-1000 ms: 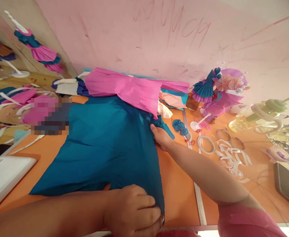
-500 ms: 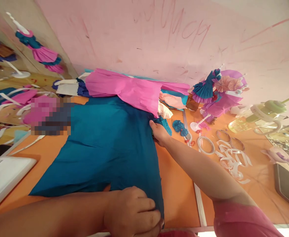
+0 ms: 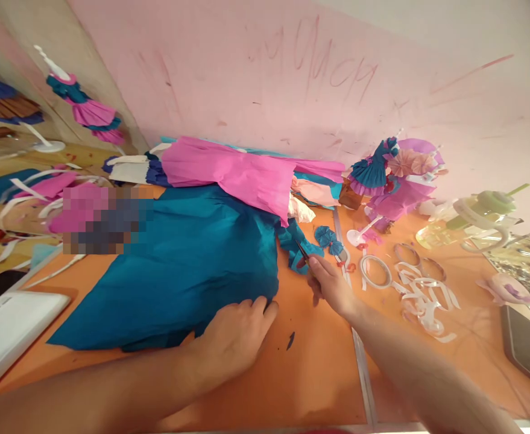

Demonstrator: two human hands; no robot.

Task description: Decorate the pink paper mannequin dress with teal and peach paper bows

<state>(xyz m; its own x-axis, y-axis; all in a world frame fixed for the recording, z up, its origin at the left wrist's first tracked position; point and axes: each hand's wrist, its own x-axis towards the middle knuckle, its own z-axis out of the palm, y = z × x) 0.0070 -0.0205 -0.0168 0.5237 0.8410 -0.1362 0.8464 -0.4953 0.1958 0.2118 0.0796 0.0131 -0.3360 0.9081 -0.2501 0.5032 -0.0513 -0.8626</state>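
A big sheet of teal crepe paper (image 3: 192,271) lies on the orange table, its near right part bunched back. My left hand (image 3: 240,328) is closed on the right edge of this sheet, fingers curled over it. To the right of the sheet, my right hand (image 3: 330,283) is closed around a pair of dark scissors (image 3: 301,248), their blades pointing away and to the left. Small teal paper pieces (image 3: 296,232) lie beneath and around the blades. A dark scrap (image 3: 290,341) rests on the table between my hands.
Pink crepe paper (image 3: 233,166) lies along the wall. Right of my right hand are a teal bow (image 3: 329,239), a tape roll (image 3: 375,271), curled white strips (image 3: 427,307), a bottle (image 3: 468,214) and a phone (image 3: 527,346). A white device (image 3: 20,331) sits at left.
My left hand has moved away from the near table edge, drawing the sheet's right side back and left. My right hand has left the sheet's edge and moved right; the scissors now show in it.
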